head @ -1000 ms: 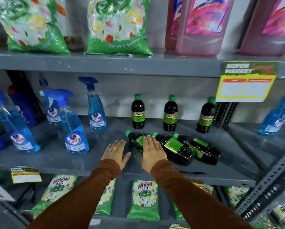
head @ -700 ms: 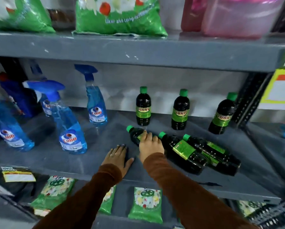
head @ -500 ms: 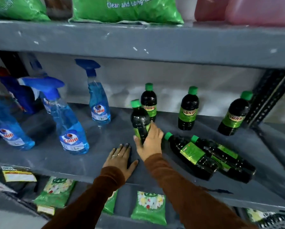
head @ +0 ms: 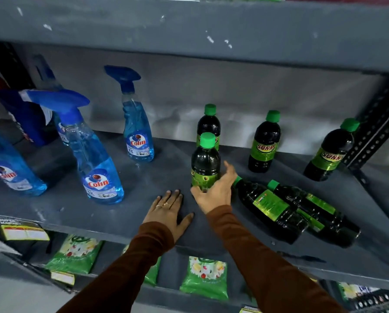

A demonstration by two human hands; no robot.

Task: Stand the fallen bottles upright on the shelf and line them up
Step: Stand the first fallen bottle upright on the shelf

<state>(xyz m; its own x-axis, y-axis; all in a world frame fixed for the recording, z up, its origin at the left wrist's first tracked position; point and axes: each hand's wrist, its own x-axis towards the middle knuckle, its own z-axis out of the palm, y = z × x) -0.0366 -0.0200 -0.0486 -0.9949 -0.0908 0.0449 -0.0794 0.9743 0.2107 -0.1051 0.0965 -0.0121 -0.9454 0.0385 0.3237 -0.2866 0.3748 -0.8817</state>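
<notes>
Bottles are what this is all about, and from the head view one bottle point(head: 205, 162) is standing upright on the shelf point(head: 125, 213), right in front of the leftmost of three already standing along the back row point(head: 265, 142). The right hand point(head: 215, 190) is wrapping around its lower label, thumb on the near side, fingers curling round the right flank, so it is gripping the bottle and steadying it. The left hand point(head: 167, 210) is lying flat on the shelf, palm down, fingers spread, holding nothing, just beside the held bottle's base. Two fallen bottles point(head: 268, 205) are lying on their sides to the right, touching each other, caps pointing up-left. By my reading, the first stand-up is being finished. Next up, the right hand is going to need to let go cleanly, check that the bottle sits square, then reach for the nearer fallen one.
</notes>
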